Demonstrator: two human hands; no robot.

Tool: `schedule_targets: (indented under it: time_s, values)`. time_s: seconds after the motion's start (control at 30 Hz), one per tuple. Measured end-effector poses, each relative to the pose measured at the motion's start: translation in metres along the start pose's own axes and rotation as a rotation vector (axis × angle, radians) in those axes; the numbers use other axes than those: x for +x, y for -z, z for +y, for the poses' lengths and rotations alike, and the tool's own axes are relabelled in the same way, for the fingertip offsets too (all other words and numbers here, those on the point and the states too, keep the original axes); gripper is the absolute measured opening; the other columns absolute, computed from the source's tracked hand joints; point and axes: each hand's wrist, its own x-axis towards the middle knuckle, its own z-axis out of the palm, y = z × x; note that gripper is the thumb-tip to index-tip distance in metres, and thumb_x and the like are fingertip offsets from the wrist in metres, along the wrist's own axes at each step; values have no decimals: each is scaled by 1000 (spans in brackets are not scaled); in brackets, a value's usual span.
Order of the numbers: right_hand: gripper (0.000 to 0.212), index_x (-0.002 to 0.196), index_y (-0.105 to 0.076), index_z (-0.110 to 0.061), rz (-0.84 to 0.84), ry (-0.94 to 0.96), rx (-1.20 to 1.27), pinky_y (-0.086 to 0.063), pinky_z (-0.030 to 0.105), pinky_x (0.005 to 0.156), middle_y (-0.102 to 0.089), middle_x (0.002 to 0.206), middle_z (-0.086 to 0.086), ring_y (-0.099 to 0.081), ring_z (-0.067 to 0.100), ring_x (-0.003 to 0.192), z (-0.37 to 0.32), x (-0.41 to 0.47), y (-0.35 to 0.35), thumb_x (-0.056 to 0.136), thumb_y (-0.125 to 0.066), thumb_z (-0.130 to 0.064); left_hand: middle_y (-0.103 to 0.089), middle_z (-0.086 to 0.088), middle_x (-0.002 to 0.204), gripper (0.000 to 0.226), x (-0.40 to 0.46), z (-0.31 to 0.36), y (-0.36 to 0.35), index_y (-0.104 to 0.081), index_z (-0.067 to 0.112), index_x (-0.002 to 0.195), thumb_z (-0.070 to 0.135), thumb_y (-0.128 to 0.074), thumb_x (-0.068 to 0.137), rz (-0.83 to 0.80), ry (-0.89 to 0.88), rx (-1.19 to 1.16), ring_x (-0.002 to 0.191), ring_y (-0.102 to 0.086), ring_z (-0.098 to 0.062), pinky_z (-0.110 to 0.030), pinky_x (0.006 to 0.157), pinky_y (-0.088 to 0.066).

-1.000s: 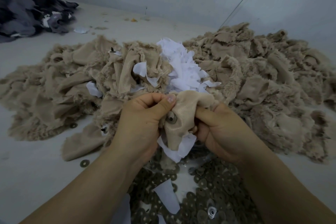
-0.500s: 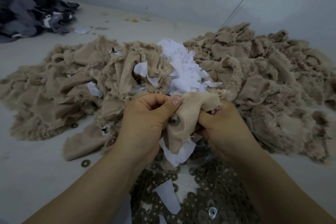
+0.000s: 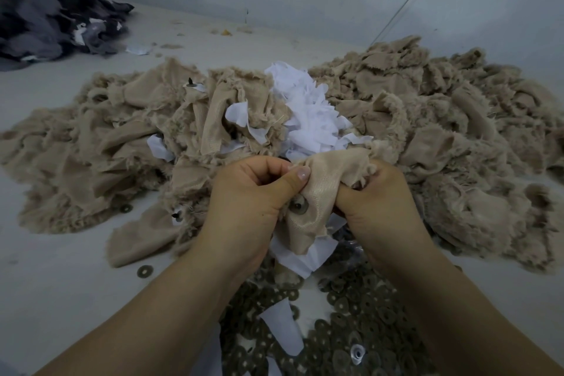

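Observation:
Both hands hold one beige fabric scrap (image 3: 323, 189) in front of me, over the table. My left hand (image 3: 247, 207) pinches its left edge, thumb pressed on the cloth just above a round metal button (image 3: 298, 205) set in the scrap. My right hand (image 3: 381, 204) grips the scrap's right side with curled fingers. A white backing piece (image 3: 305, 256) hangs under the scrap.
A wide heap of beige fabric scraps (image 3: 442, 137) spreads across the table, with white scraps (image 3: 305, 113) at its middle. Several dark metal washers (image 3: 360, 314) lie under my forearms, one loose washer (image 3: 144, 271) at left. A dark grey fabric pile (image 3: 45, 9) sits far left.
Both hands have lifted the scrap slightly up and away from me. The cloth is pulled tighter between them, and the left thumb has slid further over its top edge.

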Motion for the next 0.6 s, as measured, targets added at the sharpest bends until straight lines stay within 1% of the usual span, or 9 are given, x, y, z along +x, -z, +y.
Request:
schedule_targets:
  time_s: [0.07,0.17,0.27,0.37,0.4,0.47,0.5,0.53,0.6]
  values:
    - [15,85,-77,-11,-10,4,24,-63,46,68,-76,79,14,-73,37,77,1,0,-1,86,-71,3,-74,-8,73,6,0,-1,0,-75,20,65,26,-75,67,-6,-11,9,69,-70,-19,-29,67,-58]
    - [24,76,-79,-17,-9,-20,68,-63,35,61,-76,76,13,-73,36,74,3,1,-3,84,-72,4,-74,-7,73,7,-1,-3,1,-76,21,66,28,-76,67,-18,-32,24,70,-70,-20,-32,70,-59]
    - [25,74,-79,-18,-18,-33,89,-63,35,60,-76,75,13,-73,36,73,5,1,-3,84,-72,4,-74,-10,74,8,-1,-4,1,-76,19,68,27,-76,69,-23,-31,28,71,-69,-23,-34,72,-60]
    - [26,72,-79,-19,-3,-13,82,-61,30,57,-76,73,10,-74,30,70,5,1,-2,85,-72,3,-74,-7,73,6,0,-4,1,-75,21,66,27,-76,68,-16,-28,48,70,-69,-20,-32,70,-60]
    - [22,74,-78,-15,-3,-20,80,-62,35,59,-75,74,12,-73,33,72,6,1,-1,86,-71,1,-74,-6,72,6,0,-4,1,-75,22,65,28,-76,67,-9,-29,59,68,-68,-19,-31,68,-60]
    - [10,82,-74,-2,-17,-70,120,-60,58,70,-72,83,26,-67,49,84,8,2,-1,87,-67,-7,-73,-5,71,6,1,-3,1,-75,23,64,28,-76,67,11,-37,85,67,-68,-18,-30,66,-59]
    - [19,85,-71,4,-21,-100,161,-54,67,76,-67,91,35,-61,57,92,9,3,-2,85,-64,-14,-73,-5,70,6,1,-2,1,-74,23,64,27,-77,67,26,-45,104,66,-68,-19,-30,66,-59]
    - [30,87,-66,8,-32,-133,207,-49,72,81,-61,98,42,-56,61,98,9,2,-2,81,-60,-20,-73,-6,70,6,2,-2,2,-74,23,64,26,-78,69,41,-53,129,66,-67,-20,-32,66,-59]
    - [45,91,-65,6,-49,-153,261,-49,69,90,-60,104,41,-55,60,105,5,1,-5,77,-63,-36,-73,-9,71,10,1,-1,3,-74,18,67,19,-81,75,58,-71,184,64,-68,-25,-35,62,-60]
